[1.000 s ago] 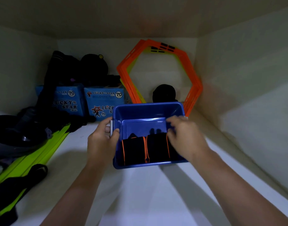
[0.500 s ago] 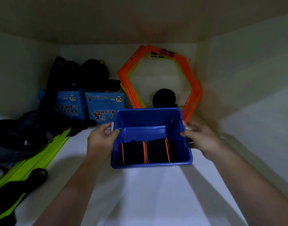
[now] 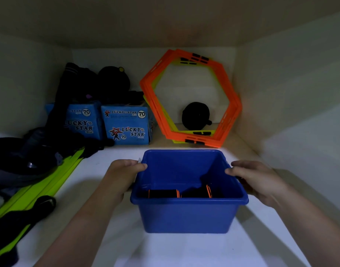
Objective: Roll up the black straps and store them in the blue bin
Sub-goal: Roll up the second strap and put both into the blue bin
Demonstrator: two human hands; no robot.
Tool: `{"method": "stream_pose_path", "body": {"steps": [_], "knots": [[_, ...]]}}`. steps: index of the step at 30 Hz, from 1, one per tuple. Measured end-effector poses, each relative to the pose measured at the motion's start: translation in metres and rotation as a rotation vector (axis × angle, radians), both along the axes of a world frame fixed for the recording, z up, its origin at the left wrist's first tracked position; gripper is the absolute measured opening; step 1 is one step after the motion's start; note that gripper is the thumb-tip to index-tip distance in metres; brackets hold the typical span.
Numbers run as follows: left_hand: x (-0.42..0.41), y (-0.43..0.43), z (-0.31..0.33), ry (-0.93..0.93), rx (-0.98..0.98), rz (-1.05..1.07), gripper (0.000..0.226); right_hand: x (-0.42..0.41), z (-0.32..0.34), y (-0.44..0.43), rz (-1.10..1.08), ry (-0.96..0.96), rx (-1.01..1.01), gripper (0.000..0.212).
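Observation:
The blue bin (image 3: 186,216) stands upright on the white shelf in front of me. Two rolled black straps with orange edges lie on its floor, one at the left (image 3: 163,193) and one at the right (image 3: 199,192). My left hand (image 3: 121,178) grips the bin's left rim, thumb over the edge. At the right rim my right hand (image 3: 255,180) holds the bin, fingers curled against the edge.
Orange and yellow hexagon rings (image 3: 230,105) lean on the back wall with a black roll (image 3: 196,115) behind them. Two blue Lucky Star boxes (image 3: 126,124) stand at the back left. Black gear (image 3: 22,151) and neon-green strips (image 3: 49,182) fill the left side. Walls close in on both sides.
My right hand came out of the bin and took hold of its right rim. The bin has tipped level and now shows its front wall.

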State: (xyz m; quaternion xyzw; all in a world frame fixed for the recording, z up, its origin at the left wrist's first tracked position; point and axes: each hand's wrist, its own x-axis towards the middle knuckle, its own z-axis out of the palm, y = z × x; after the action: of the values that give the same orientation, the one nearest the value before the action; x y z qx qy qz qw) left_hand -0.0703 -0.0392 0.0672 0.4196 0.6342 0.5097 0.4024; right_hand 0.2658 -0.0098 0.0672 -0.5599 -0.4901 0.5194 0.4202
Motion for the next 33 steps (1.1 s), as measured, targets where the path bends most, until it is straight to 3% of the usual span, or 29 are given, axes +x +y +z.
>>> {"method": "stream_pose_path", "body": {"steps": [7,12,17,21,23,25,29,33], "knots": [[0.004,-0.007,0.011,-0.036,-0.053,-0.019,0.021,0.003,-0.002,0.001,0.024,-0.029,-0.011,0.054],[-0.001,-0.007,0.01,-0.09,-0.094,-0.01,0.035,0.005,-0.002,-0.001,0.074,-0.017,0.007,0.03],[-0.003,-0.009,0.007,-0.176,-0.154,-0.057,0.036,0.005,0.001,-0.005,0.057,-0.05,0.024,0.026],[-0.001,-0.014,0.008,-0.174,-0.15,-0.061,0.038,0.004,0.004,-0.004,-0.057,-0.289,0.142,0.042],[-0.003,-0.015,0.009,-0.147,-0.128,-0.077,0.037,-0.001,0.013,-0.008,-0.139,-0.53,0.317,0.055],[-0.006,-0.015,0.009,-0.136,-0.108,-0.12,0.033,-0.016,0.028,-0.019,-0.137,-0.672,0.539,0.054],[-0.014,-0.015,0.008,-0.183,-0.076,-0.174,0.029,-0.066,0.052,-0.051,0.12,-0.846,0.823,0.045],[-0.021,-0.014,0.002,-0.244,-0.093,-0.179,0.04,-0.112,0.051,-0.076,0.36,-0.952,0.83,0.044]]}}
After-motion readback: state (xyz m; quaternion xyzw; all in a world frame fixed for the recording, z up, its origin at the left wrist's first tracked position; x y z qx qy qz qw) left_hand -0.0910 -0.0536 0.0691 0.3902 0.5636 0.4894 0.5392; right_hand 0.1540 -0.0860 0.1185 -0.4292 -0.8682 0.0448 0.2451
